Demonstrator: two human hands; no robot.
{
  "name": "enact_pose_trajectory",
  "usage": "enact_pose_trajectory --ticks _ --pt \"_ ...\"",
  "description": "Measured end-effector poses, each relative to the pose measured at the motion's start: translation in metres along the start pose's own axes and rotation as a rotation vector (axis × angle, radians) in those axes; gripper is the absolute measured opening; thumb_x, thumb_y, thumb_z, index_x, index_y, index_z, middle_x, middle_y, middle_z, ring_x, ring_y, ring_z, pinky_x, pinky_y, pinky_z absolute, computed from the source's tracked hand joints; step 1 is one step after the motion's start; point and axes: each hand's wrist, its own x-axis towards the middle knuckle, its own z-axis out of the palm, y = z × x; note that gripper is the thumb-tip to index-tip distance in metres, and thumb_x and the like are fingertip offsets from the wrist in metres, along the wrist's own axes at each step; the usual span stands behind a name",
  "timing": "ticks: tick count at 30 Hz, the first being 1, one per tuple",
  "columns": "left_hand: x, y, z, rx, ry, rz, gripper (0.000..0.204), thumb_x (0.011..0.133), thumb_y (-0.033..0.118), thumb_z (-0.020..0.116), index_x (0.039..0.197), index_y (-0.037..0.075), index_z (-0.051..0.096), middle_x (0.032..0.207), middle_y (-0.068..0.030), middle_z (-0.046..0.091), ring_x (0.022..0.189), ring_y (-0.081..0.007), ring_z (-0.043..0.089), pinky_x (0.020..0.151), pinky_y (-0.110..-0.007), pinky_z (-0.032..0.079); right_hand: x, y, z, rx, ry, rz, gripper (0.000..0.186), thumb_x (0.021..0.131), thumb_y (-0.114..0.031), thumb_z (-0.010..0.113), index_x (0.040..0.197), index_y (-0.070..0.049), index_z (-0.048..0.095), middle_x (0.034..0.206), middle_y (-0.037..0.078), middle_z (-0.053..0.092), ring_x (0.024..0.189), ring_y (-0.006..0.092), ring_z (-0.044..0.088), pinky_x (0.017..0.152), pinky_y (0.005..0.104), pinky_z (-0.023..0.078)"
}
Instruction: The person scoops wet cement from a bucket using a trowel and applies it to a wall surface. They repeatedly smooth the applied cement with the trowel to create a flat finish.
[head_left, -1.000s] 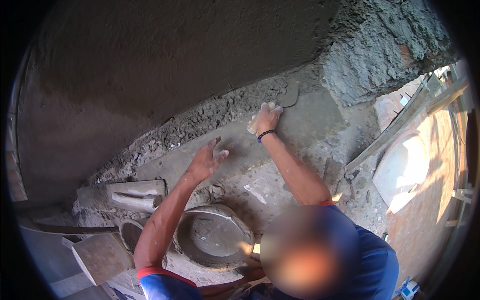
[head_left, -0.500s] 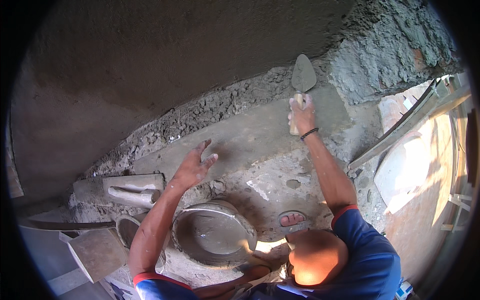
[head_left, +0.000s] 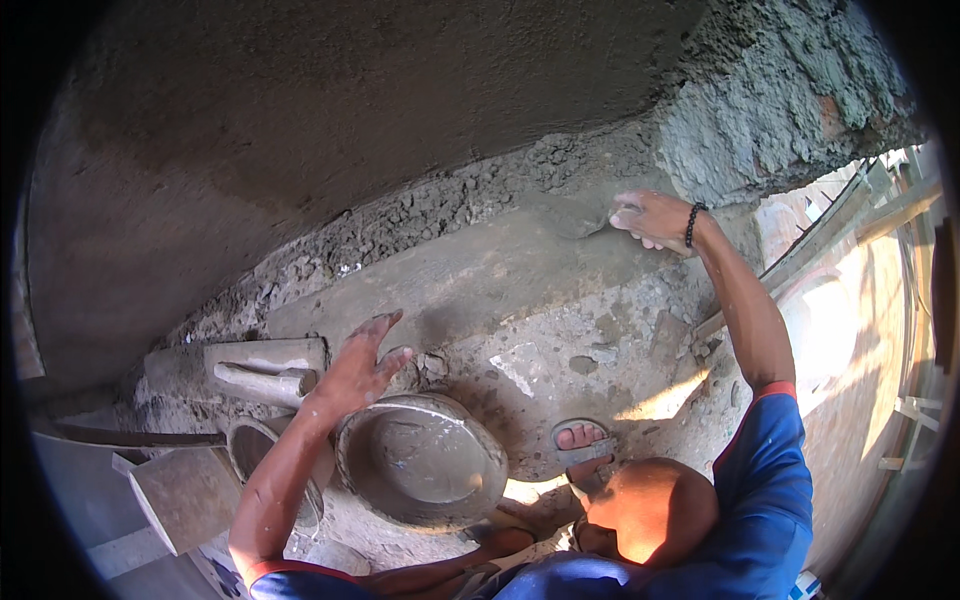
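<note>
My right hand (head_left: 650, 218) grips a trowel (head_left: 568, 217) whose flat, mortar-coated blade lies low over a long smoothed cement strip (head_left: 470, 272). Along the upper side of that strip runs rough, crumbly mortar (head_left: 370, 232), at the foot of a darker plastered surface (head_left: 300, 100). My left hand (head_left: 360, 368) is open, fingers spread and dusted with grey, just below the strip. To its left rests a plastering float (head_left: 262, 378) with a thick handle, and below it sits a round cement-caked tub (head_left: 420, 460).
A bucket (head_left: 250, 460) and a square board (head_left: 185, 495) sit at lower left. Rough masonry (head_left: 770, 100) overhangs at upper right. Wooden planks (head_left: 895, 205) and pale boards lie along the right side. My sandalled foot (head_left: 578, 436) rests on the rubble-strewn floor.
My right hand has moved rightward, and the trowel has turned from pointing up to lying sideways, pointing left over the strip. My left hand has shifted down and left, staying open.
</note>
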Motion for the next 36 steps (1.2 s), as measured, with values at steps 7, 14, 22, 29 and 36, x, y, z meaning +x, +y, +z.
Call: enact_pose_trajectory --ticks 7,14,22,29,36 --pt "-0.095 -0.010 -0.014 0.088 0.025 -0.145 0.058 0.093 0.026 0.059 0.140 -0.003 0.039 0.135 -0.0277 0.048 0.129 -0.0430 0.043 0.110 -0.046 0.032 0.064 -0.027 -0.015 -0.139 -0.143 0.016 0.040 0.099 -0.040 0.049 0.110 -0.003 0.059 0.070 0.007 0.062 0.052 0.0167 0.059 0.048 0.0342 0.050" --pt "-0.153 -0.024 -0.003 0.091 0.109 -0.155 0.058 0.091 0.021 0.061 0.140 -0.003 0.039 0.135 -0.0273 0.048 0.126 -0.0451 0.043 0.107 -0.048 0.034 0.083 0.002 -0.025 -0.264 -0.006 -0.051 0.037 0.099 -0.034 0.046 0.105 -0.001 0.060 0.071 0.010 0.063 0.056 0.0224 0.061 0.052 0.0396 0.049" --pt "-0.163 -0.018 0.008 0.086 0.183 -0.211 0.056 0.092 0.020 0.060 0.139 -0.004 0.040 0.134 -0.0279 0.048 0.126 -0.0461 0.042 0.108 -0.049 0.033 0.103 0.027 -0.022 -0.515 0.295 -0.218 0.049 0.092 -0.042 0.053 0.128 -0.009 0.059 0.122 0.023 0.062 0.117 0.0381 0.056 0.100 0.0461 0.044" --pt "-0.166 -0.016 0.015 0.106 0.242 -0.212 0.055 0.094 0.023 0.058 0.138 -0.005 0.040 0.137 -0.0282 0.046 0.128 -0.0457 0.041 0.108 -0.049 0.032 0.117 0.047 -0.041 -0.618 0.338 -0.252 0.048 0.090 -0.045 0.056 0.124 -0.011 0.061 0.114 0.021 0.065 0.110 0.0393 0.059 0.095 0.0479 0.047" --pt "-0.175 -0.024 0.018 0.052 0.301 -0.275 0.053 0.093 0.022 0.059 0.135 -0.007 0.044 0.135 -0.0297 0.048 0.126 -0.0461 0.045 0.107 -0.048 0.034 0.146 0.053 -0.059 -0.746 0.396 -0.353 0.046 0.090 -0.047 0.056 0.120 -0.012 0.064 0.106 0.018 0.068 0.104 0.0386 0.062 0.090 0.0489 0.049"
